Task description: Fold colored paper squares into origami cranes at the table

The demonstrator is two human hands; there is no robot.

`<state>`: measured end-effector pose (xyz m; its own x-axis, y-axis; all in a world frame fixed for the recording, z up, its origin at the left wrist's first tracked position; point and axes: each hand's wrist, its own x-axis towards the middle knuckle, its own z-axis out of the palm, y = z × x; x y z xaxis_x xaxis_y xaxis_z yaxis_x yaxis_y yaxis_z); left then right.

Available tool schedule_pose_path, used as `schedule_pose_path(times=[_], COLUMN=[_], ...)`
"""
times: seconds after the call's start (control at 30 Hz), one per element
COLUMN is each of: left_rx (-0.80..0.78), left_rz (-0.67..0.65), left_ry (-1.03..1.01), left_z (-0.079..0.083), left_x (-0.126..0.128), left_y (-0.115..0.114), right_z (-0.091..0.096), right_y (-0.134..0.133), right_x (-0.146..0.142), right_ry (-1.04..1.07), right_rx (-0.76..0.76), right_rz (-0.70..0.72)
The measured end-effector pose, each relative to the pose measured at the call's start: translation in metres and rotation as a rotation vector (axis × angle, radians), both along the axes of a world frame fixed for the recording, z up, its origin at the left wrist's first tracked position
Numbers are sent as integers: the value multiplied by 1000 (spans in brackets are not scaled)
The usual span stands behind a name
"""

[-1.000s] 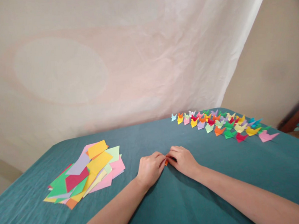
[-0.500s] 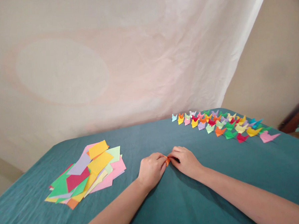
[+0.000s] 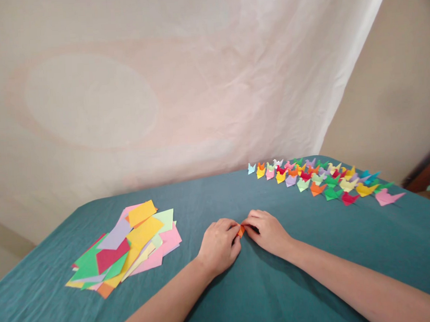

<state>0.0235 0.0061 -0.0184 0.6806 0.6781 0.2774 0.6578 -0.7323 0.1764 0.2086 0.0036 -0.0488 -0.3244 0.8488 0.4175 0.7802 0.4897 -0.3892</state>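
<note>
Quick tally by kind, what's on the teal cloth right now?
Hands: 2, left hand and right hand
Pinched orange paper piece: 1
Loose pile of flat sheets: 1
Far cluster of folded figures: 1, singly uncountable
Total: 5

Left hand (image 3: 217, 247), right hand (image 3: 267, 232): fingers pinched, touching.

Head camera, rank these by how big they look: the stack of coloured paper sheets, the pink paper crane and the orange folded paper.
1. stack of coloured paper sheets
2. pink paper crane
3. orange folded paper, though it is mostly hidden, so its rank against the crane is unsure.
</note>
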Motion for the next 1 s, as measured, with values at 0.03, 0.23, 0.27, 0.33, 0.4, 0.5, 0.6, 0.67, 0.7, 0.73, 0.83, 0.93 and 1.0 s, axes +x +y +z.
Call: schedule_pose_path(times=[0.03,0.23,0.27,0.33,0.4,0.5,0.6,0.67,0.7,0.73,0.83,0.93,1.0], left_rx=[-3,-11,-11,-9,-8,-18,-51,-81,-97,-112,-149,-158,-150], left_rz=[3,-2,-5,-7,-14,-26,-50,-69,-75,-80,-84,-90,-93], left_ry=[7,49,55,66,75,73,55,43,38,34,27,16,11], left_z=[0,1,1,1,0,-2,-5,-7,-7,-7,-6,-5,-6], left_x=[0,-1,-1,-2,-3,-6,-9,-12,-13,-14,-15,-16,-16], left_y=[-1,-1,-1,0,0,1,4,8,10,11,14,14,13], right_z=[0,1,1,3,5,7,6,6,6,6,5,4,2], right_y=[0,0,0,-2,-3,-6,-6,-6,-6,-6,-5,-5,-4], right_x=[0,0,0,0,-1,-1,-1,0,0,0,2,3,3], right_ry=[1,-5,-8,-16,-27,-43,-63,-80,-91,-101,-134,-152,-154], right_rx=[-1,5,9,13,19,31,47,65,75,85,118,145,154], right_rz=[2,9,10,12,16,27,42,55,61,67,83,101,109])
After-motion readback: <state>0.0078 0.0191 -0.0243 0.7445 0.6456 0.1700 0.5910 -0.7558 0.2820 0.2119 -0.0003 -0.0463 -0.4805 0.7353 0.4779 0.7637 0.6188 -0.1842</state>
